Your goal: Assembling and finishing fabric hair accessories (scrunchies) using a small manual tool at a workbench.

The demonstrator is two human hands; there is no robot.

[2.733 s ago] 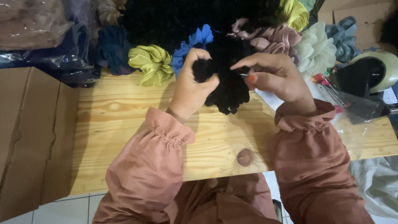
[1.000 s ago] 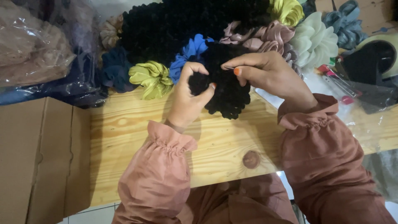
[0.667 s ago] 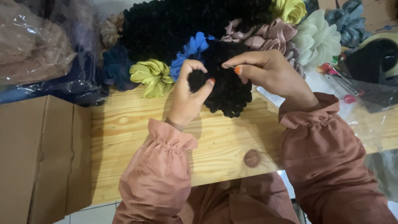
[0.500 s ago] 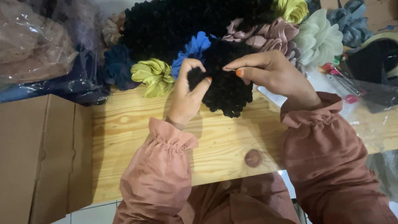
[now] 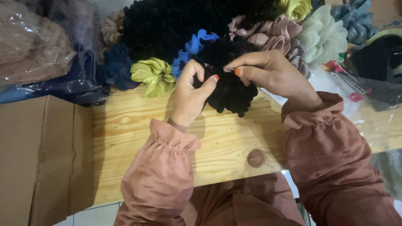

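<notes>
Nearest to the camera, two arms in dusty-pink sleeves with gathered cuffs reach forward over a pale wooden table top (image 5: 138, 138) that has a dark round knot. The left hand (image 5: 188, 98) and the right hand (image 5: 272, 75) both pinch a fluffy black fabric scrunchie (image 5: 230, 90), which hangs between them just above the wood. The left thumb and forefinger close on its left edge, and the right fingertips (image 5: 234, 67), with orange nail polish, close on its upper part. Just to the left of this grip lies a shiny yellow-green satin scrunchie (image 5: 153, 75), and directly behind the left hand there is a bright blue scrunchie (image 5: 192, 46). Behind the right hand lie dusty-pink satin scrunchies (image 5: 272, 33), and further right a pale mint-white scrunchie (image 5: 322, 35). Beyond the grip, at the far edge, rises a big heap of black scrunchies (image 5: 176, 21). Far to the left lie clear plastic bags (image 5: 37, 54) and a brown cardboard box (image 5: 37, 159).
</notes>
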